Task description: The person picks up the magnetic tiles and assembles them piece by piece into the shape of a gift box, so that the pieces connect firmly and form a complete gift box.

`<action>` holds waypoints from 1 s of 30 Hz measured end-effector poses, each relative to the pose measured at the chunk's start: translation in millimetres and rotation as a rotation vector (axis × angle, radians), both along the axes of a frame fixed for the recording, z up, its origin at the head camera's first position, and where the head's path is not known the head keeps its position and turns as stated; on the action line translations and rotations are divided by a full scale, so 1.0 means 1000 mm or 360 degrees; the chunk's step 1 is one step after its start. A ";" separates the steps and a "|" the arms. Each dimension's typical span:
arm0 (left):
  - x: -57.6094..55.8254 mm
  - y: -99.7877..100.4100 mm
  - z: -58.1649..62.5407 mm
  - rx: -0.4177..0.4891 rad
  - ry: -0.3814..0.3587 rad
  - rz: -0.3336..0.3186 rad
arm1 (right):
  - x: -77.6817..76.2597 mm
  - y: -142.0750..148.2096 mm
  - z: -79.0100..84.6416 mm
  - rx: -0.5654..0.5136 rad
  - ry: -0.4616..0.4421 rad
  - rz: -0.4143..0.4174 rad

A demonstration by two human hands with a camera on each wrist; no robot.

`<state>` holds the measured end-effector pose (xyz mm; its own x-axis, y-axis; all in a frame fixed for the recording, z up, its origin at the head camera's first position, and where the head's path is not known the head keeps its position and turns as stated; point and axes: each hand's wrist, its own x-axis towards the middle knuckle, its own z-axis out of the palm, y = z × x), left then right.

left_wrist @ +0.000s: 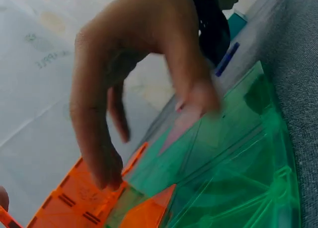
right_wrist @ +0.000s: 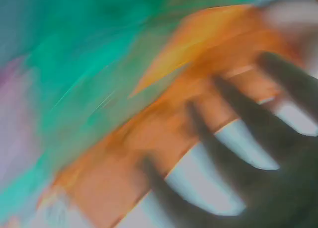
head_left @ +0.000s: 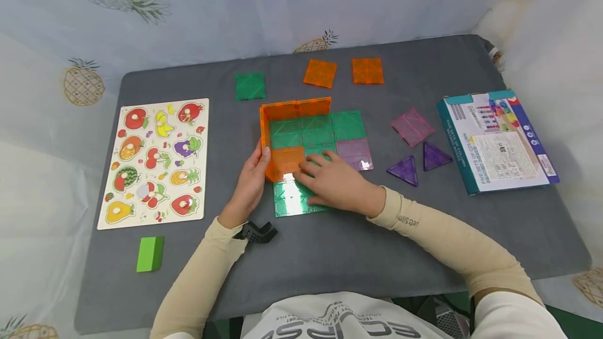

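Note:
Translucent green magnetic tiles (head_left: 347, 125) lie flat in a joined sheet, together with a flat orange tile (head_left: 286, 159) and a pink tile (head_left: 356, 154). Along the sheet's back and left sides, orange magnetic tiles (head_left: 296, 109) stand upright as a low wall. My left hand (head_left: 250, 182) rests against the outside of the left wall, its fingers fairly straight. Over the front of the sheet hovers or rests my right hand (head_left: 336, 182), palm down with loosely bent fingers; contact is unclear. The left wrist view shows that right hand (left_wrist: 144, 64) pinching nothing. Motion blurs the right wrist view.
Behind the sheet lie a loose green tile (head_left: 250, 86) and two orange tiles (head_left: 320, 73). To the right are a pink tile (head_left: 412, 127), purple triangle tiles (head_left: 437, 156) and a box (head_left: 499, 143). A fruit puzzle board (head_left: 160, 218) and green block (head_left: 150, 254) lie left.

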<state>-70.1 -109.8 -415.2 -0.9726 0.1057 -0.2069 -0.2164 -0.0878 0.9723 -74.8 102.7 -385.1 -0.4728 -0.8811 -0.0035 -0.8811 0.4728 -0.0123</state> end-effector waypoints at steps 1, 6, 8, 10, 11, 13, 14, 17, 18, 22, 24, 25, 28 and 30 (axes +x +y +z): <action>0.000 0.000 -0.001 0.0011 -0.0002 -0.0008 | 0.002 0.000 0.000 0.0047 -0.0047 0.0002; 0.002 0.000 -0.002 0.0024 0.0025 -0.0032 | 0.012 -0.005 -0.012 0.0131 -0.0019 0.0074; 0.001 -0.001 -0.001 0.0014 0.0042 -0.0026 | 0.012 -0.007 -0.018 0.0096 0.0152 0.0092; 0.000 -0.002 0.000 0.0004 0.0045 -0.0025 | 0.010 -0.008 -0.019 0.0065 0.0304 0.0130; 0.000 -0.002 0.000 -0.0002 0.0042 -0.0025 | 0.009 -0.008 -0.018 0.0053 0.0346 0.0154; -0.001 -0.003 0.001 -0.0024 0.0031 -0.0020 | 0.007 -0.009 -0.015 0.0056 0.0388 0.0213; -0.002 -0.003 0.002 -0.0035 0.0022 -0.0023 | 0.006 -0.009 -0.012 0.0051 0.0383 0.0235; -0.003 -0.004 0.002 -0.0056 0.0015 -0.0033 | 0.001 -0.010 0.002 0.0025 0.0318 0.0217; -0.004 -0.004 0.002 -0.0053 0.0019 -0.0034 | -0.003 -0.010 0.007 0.0004 0.0277 0.0187; -0.003 -0.005 0.002 0.0017 0.0039 -0.0031 | -0.020 -0.009 0.029 -0.0084 0.0150 0.0020; -0.001 -0.005 0.003 0.0039 0.0043 -0.0032 | -0.030 -0.007 0.037 -0.0101 0.0100 -0.0058; 0.000 -0.004 0.003 0.0049 0.0043 -0.0035 | -0.033 -0.006 0.041 -0.0103 0.0072 -0.0088; 0.002 -0.002 0.004 0.0053 0.0048 -0.0047 | -0.041 0.001 0.047 -0.0122 -0.0082 -0.0180; 0.002 0.000 0.003 0.0050 0.0063 -0.0051 | -0.045 0.008 0.048 -0.0191 -0.0192 -0.0292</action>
<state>-68.3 -110.0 -411.8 -0.9760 0.1425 -0.1647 -0.1812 -0.1119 0.9771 -119.4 110.5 -336.7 -0.6276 -0.7780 0.0296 -0.7692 0.6137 -0.1778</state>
